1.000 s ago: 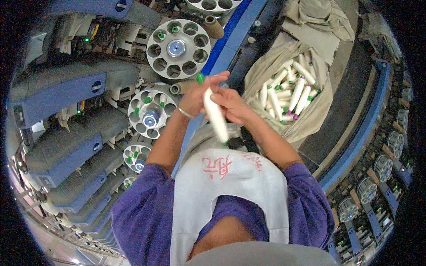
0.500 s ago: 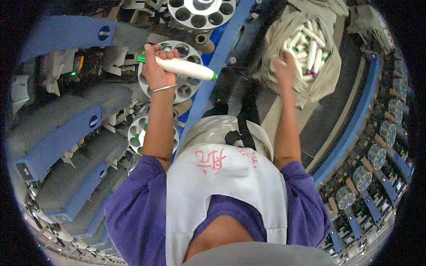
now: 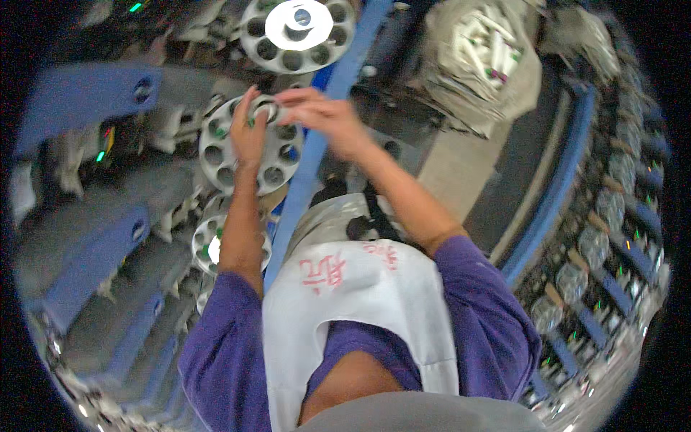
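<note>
My left hand (image 3: 248,137) rests on a round white magazine disc (image 3: 216,155) with several open pockets. Its fingertips sit at a pocket near the disc's upper rim. No white tube shows in that hand, and motion blur hides whether it pinches anything. My right hand (image 3: 325,119) reaches across from the right, fingers stretched toward the same pocket, with nothing visible in it. Both forearms rise from my purple sleeves over a white apron (image 3: 360,302).
A second pocketed disc (image 3: 299,32) sits above, a third disc (image 3: 216,245) below by my left elbow. A blue rail (image 3: 309,173) runs diagonally past the discs. A cloth cart of white tubes (image 3: 479,57) stands upper right. Blue machine covers (image 3: 86,101) line the left.
The white tube my left hand held above the disc is gone from view. My right hand has left the cloth cart and swung left to the disc beside my left hand.
</note>
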The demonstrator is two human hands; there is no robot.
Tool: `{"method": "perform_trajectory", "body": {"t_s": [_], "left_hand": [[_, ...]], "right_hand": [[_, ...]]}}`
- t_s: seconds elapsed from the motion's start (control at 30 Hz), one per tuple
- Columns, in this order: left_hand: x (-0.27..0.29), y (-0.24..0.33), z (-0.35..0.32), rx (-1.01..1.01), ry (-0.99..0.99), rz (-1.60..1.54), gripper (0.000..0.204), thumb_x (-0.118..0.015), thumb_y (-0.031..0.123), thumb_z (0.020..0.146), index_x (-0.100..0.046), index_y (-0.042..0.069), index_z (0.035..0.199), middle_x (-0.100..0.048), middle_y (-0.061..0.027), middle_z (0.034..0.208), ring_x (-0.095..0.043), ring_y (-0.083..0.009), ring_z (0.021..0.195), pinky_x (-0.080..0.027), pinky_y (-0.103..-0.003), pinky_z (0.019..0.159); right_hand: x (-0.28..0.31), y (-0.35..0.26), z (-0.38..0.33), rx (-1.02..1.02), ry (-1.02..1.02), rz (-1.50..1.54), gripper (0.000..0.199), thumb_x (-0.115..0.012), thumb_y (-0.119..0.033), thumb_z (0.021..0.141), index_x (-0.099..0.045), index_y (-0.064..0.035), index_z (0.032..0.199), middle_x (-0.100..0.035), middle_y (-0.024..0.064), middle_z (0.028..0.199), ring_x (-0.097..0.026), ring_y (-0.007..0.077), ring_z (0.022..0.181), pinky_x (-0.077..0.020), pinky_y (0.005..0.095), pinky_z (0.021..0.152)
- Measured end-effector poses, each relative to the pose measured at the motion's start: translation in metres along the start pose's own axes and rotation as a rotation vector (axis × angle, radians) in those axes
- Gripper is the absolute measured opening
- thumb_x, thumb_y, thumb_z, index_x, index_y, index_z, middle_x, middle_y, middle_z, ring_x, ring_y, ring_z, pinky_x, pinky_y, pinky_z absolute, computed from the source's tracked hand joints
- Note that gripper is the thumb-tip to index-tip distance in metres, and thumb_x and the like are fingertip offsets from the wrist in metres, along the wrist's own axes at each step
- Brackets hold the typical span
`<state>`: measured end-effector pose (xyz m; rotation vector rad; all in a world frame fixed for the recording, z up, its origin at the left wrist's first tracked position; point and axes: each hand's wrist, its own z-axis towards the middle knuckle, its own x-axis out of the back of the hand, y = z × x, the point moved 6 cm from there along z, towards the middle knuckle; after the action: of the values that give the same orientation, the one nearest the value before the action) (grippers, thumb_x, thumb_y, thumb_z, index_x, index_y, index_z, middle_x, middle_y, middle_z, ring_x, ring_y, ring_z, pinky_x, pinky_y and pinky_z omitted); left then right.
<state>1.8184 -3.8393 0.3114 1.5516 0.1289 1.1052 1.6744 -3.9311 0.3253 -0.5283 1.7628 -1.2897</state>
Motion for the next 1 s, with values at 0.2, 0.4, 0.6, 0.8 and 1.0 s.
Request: {"method": "perform_trajectory", "body": {"t_s": [0.2, 0.4, 0.6, 0.8, 1.0], "left_hand": [[0.030, -0.050, 0.010, 0.702, -0.235, -0.842, 0.024, -0.056, 0.022, 0.089, -0.051, 0.008, 0.071, -0.046, 0.0002, 0.062, -0.046, -0.0101, 0.056, -0.049, -0.035, 0.068], [0.057, -0.136, 0.034, 1.156, 0.015, -0.281, 0.022, -0.063, 0.027, 0.087, -0.056, 0.006, 0.087, -0.053, -0.0019, 0.068, -0.050, -0.0114, 0.061, -0.048, -0.031, 0.067], [-0.018, -0.036, 0.158, 0.593, -0.107, 0.592, 0.031, -0.064, 0.019, 0.083, -0.058, 0.003, 0.108, -0.060, -0.0128, 0.099, -0.059, -0.0235, 0.086, -0.048, -0.034, 0.080], [-0.474, 0.125, 0.286, 0.479, -0.654, -0.275, 0.026, -0.060, 0.009, 0.080, -0.062, 0.005, 0.106, -0.059, -0.0066, 0.116, -0.060, -0.0188, 0.093, -0.049, -0.031, 0.078], [-0.839, 0.147, 0.351, 0.158, -0.828, 0.521, 0.025, -0.054, 0.018, 0.082, -0.065, -0.003, 0.092, -0.063, -0.0251, 0.094, -0.064, -0.0360, 0.088, -0.051, -0.044, 0.076]], "right_hand": [[0.037, -0.036, 0.096, -0.012, -0.170, 0.434, 0.028, -0.055, -0.025, 0.090, -0.062, 0.0009, 0.083, -0.063, 0.0104, 0.090, -0.061, 0.0214, 0.085, -0.0481, 0.0324, 0.078], [0.292, -0.055, 0.134, -0.338, 0.344, -0.303, 0.016, -0.061, -0.014, 0.082, -0.067, -0.0027, 0.092, -0.068, 0.0071, 0.084, -0.064, 0.0139, 0.076, -0.0504, 0.0288, 0.070], [0.645, -0.064, 0.108, -0.142, 0.998, -0.781, 0.021, -0.058, -0.013, 0.080, -0.065, 0.0006, 0.094, -0.066, 0.0096, 0.080, -0.061, 0.0179, 0.072, -0.0490, 0.0298, 0.067], [0.786, 0.004, 0.165, -0.955, 0.491, -1.243, 0.059, -0.063, -0.033, 0.069, -0.050, -0.0027, 0.119, -0.058, 0.0230, 0.111, -0.055, 0.0371, 0.105, -0.0411, 0.0454, 0.091], [0.824, -0.120, 0.151, -0.260, 0.893, -0.212, 0.058, -0.070, -0.026, 0.071, -0.050, 0.0001, 0.119, -0.059, 0.0122, 0.103, -0.056, 0.0215, 0.085, -0.0455, 0.0342, 0.075]]}}
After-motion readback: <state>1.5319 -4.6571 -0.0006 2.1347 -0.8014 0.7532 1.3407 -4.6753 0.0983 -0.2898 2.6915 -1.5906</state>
